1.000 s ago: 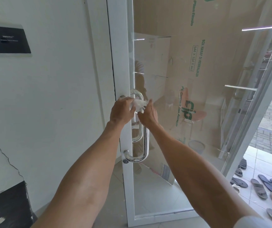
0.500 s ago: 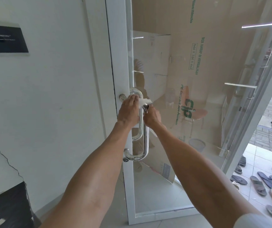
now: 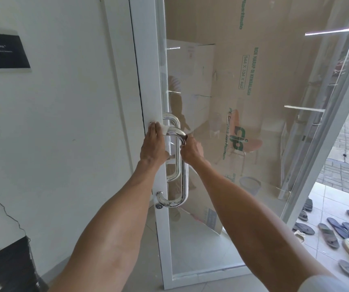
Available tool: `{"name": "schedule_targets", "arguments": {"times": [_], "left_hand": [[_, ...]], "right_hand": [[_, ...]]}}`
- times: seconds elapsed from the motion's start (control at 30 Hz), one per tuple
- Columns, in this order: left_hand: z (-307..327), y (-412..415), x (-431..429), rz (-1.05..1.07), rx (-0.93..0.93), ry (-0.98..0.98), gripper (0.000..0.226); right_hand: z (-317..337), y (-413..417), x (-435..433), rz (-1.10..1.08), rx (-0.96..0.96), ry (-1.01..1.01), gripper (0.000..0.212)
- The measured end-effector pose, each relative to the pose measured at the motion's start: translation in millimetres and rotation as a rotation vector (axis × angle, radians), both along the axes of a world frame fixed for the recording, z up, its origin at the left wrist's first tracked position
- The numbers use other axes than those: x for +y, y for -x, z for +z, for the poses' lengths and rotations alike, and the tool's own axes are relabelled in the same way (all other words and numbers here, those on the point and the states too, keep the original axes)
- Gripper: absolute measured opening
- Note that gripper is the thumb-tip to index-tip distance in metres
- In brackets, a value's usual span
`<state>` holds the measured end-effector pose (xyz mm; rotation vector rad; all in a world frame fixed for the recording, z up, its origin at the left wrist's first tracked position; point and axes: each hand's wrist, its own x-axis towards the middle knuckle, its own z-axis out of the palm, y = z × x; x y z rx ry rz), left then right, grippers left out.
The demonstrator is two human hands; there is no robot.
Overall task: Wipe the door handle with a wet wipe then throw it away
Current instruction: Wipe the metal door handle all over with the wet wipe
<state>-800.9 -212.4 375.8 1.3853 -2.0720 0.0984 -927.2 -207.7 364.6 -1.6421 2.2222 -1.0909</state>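
Observation:
A chrome D-shaped door handle (image 3: 183, 175) is fixed to the white frame of a glass door (image 3: 148, 81). A white wet wipe (image 3: 166, 130) lies pressed against the handle's upper mount under the fingers of my left hand (image 3: 153, 145). My right hand (image 3: 191, 148) grips the handle's upper bend from the right side. A second handle shows behind the glass. The handle's lower curve and a lock cylinder (image 3: 159, 206) are uncovered.
A black plaque (image 3: 3, 52) hangs on the white wall at left. A dark object (image 3: 7, 266) sits at the lower left. Cardboard sheets (image 3: 243, 91) stand behind the glass. Several sandals (image 3: 338, 232) lie on the tiled floor at right.
My left hand has slid the wipe left from the handle's top bend to the mount at the door frame. My right hand moved up onto the bend.

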Motion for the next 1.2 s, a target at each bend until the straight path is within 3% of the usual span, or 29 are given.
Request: {"name": "schedule_targets", "arguments": {"times": [0.3, 0.4, 0.57, 0.7, 0.87, 1.03, 1.2], "left_hand": [[22, 31, 17, 0.066, 0.972, -0.326, 0.042], [23, 27, 9, 0.017, 1.192, -0.406, 0.032], [27, 12, 2, -0.184, 1.748, -0.666, 0.012], [24, 8, -1, -0.177, 1.781, -0.756, 0.010], [32, 7, -1, -0.084, 1.802, -0.729, 0.027], [29, 6, -1, -0.157, 1.851, -0.728, 0.041], [32, 4, -2, -0.145, 1.783, -0.752, 0.047]], "right_hand": [[1, 3, 2, 0.013, 0.000, -0.005, 0.022], [1, 4, 3, 0.024, 0.006, -0.006, 0.021], [0, 5, 4, 0.040, 0.006, 0.002, 0.019], [0, 5, 6, 0.040, 0.006, 0.008, 0.019], [1, 6, 9, 0.043, 0.017, 0.014, 0.018], [1, 6, 10, 0.050, 0.022, 0.016, 0.016], [2, 8, 13, 0.060, 0.040, 0.001, 0.020]]}}
